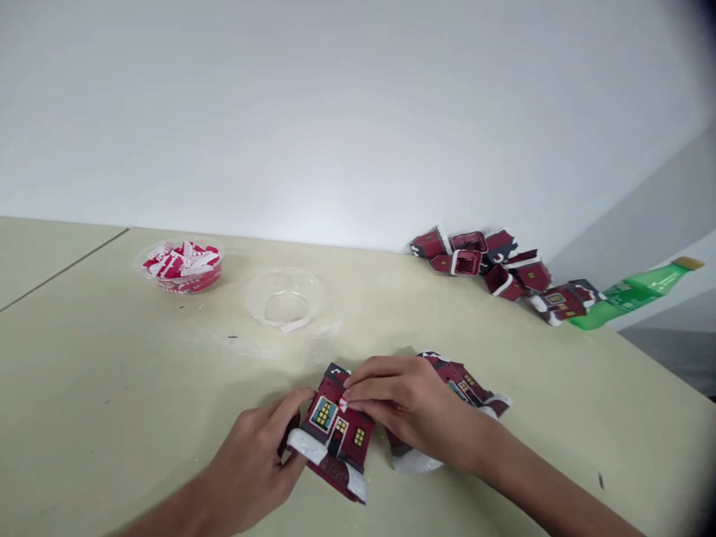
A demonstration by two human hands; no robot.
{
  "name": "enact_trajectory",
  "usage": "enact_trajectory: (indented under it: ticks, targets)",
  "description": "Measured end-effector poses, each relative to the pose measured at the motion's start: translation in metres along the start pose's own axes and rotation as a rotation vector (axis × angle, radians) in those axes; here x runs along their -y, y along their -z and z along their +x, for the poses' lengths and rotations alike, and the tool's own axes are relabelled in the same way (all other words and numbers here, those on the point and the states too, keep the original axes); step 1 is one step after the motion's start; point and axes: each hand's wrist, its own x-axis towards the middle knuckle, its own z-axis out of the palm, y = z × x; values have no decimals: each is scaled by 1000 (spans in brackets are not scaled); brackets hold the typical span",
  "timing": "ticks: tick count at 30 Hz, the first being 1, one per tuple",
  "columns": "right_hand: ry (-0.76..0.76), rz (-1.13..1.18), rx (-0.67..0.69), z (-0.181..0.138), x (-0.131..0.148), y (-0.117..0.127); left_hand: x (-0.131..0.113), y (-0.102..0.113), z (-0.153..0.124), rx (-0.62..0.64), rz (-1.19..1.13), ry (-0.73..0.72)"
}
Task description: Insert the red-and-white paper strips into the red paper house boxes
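My left hand [260,455] grips a small dark-red model house [350,425] by its left side. The house has yellow-paned windows, a door and a white snowy base, and it is tilted toward me. Against its front wall, above the door, my right hand [411,399] pinches a tiny red-and-white piece [342,403]. The fingertips partly cover that piece, so its exact shape is hard to tell. A second similar house [464,384] lies on the table behind my right hand, partly hidden by it.
At the back left stands a clear plastic tub [193,282] full of red-and-white pieces. A clear shallow dish [285,287] sits right of it. Several small red houses [517,272] are heaped along the wall at the right, and a green bottle [632,294] leans beside them.
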Motion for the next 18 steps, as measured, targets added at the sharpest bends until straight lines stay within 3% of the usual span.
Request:
enact_trajectory:
  ticks: [6, 10, 18]
  targets:
    - [-21, -136, 44, 3, -2, -1, -2, 2, 0, 23, 9, 20]
    - [-46, -200, 168, 9, 6, 7, -1, 1, 0, 29, -20, 24]
    - [-45, 42, 274, 9, -7, 19, -1, 1, 0, -23, 47, -52]
